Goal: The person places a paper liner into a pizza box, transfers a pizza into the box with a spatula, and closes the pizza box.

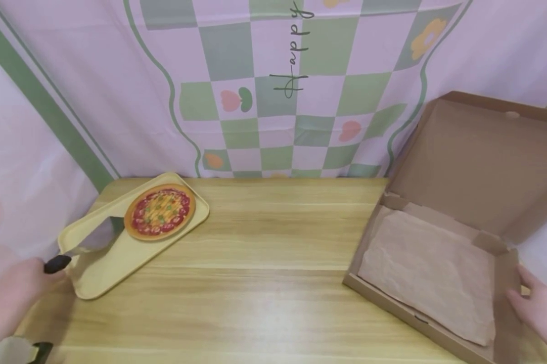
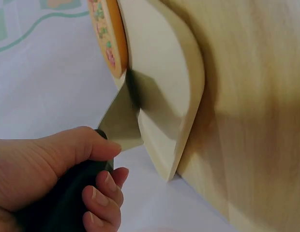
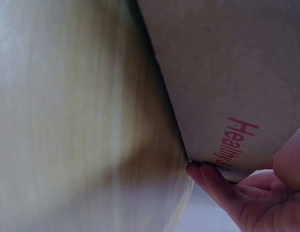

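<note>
My left hand [image 1: 20,293] grips the black handle of a pizza server [image 1: 96,236], thumb along the top in the left wrist view. Its metal blade slants down over a pale yellow tray [image 1: 132,255], the tip right at the near edge of a small round pizza [image 1: 160,211]. Red sauce, yellow strips and green bits top the pizza. On the right, my right hand [image 1: 539,306] holds the side wall of an open cardboard pizza box [image 1: 392,304], with fingertips at its bottom edge in the right wrist view. Brown paper [image 1: 428,273] lines the box.
The box lid [image 1: 487,162] leans back, raised, near the curtain. Behind the wooden table [image 1: 264,242] hangs a checked fabric backdrop [image 1: 278,121] reading "Happy". Bare tabletop lies between tray and box. Red lettering [image 3: 234,142] marks the box's outside.
</note>
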Demonstrator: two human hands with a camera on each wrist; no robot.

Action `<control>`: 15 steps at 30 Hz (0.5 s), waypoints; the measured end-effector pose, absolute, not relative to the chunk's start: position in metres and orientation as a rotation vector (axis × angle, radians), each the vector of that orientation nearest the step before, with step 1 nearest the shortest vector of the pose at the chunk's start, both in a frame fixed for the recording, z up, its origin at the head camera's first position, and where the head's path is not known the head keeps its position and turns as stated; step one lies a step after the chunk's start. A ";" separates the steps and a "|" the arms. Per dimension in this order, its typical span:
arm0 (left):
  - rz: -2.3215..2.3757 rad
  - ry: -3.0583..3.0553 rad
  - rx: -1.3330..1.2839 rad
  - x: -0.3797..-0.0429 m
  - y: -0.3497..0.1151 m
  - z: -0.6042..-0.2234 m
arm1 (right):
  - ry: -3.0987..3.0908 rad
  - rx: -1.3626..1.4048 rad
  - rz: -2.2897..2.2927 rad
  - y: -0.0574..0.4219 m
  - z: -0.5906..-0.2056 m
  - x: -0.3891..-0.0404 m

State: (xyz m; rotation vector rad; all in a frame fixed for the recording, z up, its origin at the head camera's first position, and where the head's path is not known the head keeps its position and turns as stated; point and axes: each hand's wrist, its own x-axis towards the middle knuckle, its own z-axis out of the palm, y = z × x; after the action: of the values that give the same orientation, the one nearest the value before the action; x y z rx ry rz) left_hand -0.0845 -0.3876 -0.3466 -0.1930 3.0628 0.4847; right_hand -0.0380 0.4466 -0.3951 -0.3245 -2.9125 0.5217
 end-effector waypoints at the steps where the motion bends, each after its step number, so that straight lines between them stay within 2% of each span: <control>1: 0.492 3.042 -0.209 -0.086 -0.389 -0.345 | -2.908 -0.320 0.522 0.447 -0.396 -0.038; 11: 0.431 2.947 -0.278 -0.093 -0.401 -0.336 | -2.914 -0.313 0.540 0.451 -0.397 -0.039; 15: 0.391 3.007 -0.205 -0.094 -0.407 -0.335 | -2.919 -0.325 0.523 0.448 -0.395 -0.038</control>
State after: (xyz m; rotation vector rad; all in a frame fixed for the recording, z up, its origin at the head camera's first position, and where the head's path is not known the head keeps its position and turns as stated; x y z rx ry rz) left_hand -0.0941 -0.4071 -0.3347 -0.2048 3.0072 0.3913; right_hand -0.0381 0.4478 -0.3954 -0.3250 -2.9187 0.5232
